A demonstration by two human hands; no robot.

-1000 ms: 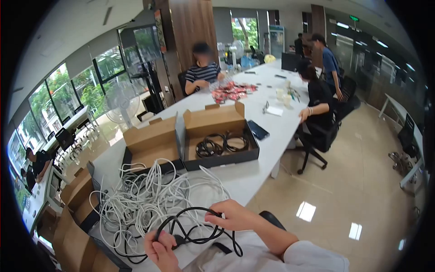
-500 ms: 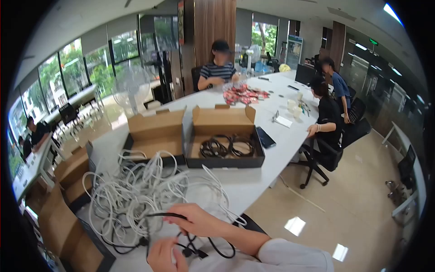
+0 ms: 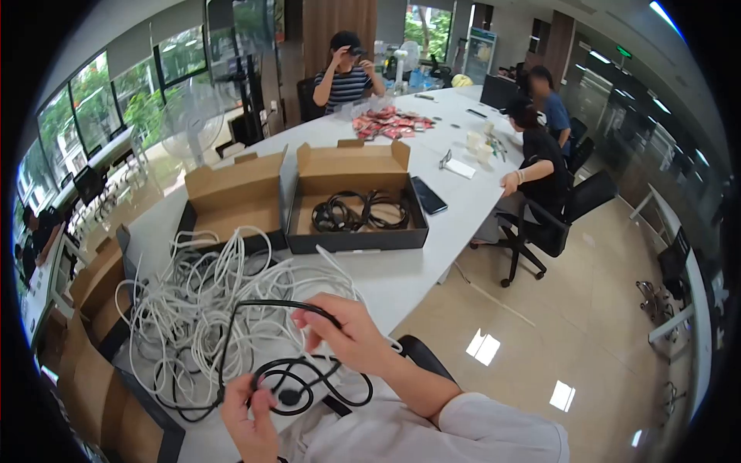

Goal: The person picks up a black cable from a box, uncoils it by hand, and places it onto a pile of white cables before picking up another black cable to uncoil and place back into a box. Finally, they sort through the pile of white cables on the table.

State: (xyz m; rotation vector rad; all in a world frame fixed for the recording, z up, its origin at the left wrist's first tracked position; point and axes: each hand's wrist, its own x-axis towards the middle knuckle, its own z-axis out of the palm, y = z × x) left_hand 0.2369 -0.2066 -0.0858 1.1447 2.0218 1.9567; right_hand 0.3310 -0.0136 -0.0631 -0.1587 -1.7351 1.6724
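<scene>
now the black cable (image 3: 266, 302) loops tighter than before, right hand (image 3: 349, 333) pinching it above, left hand (image 3: 248, 413) pinching below; coiling seems underway.

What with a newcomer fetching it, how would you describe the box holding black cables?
On the long white table, beyond the white cable pile, two open cardboard boxes sit together. Take the right box, alone in holding coiled black cables.
</scene>
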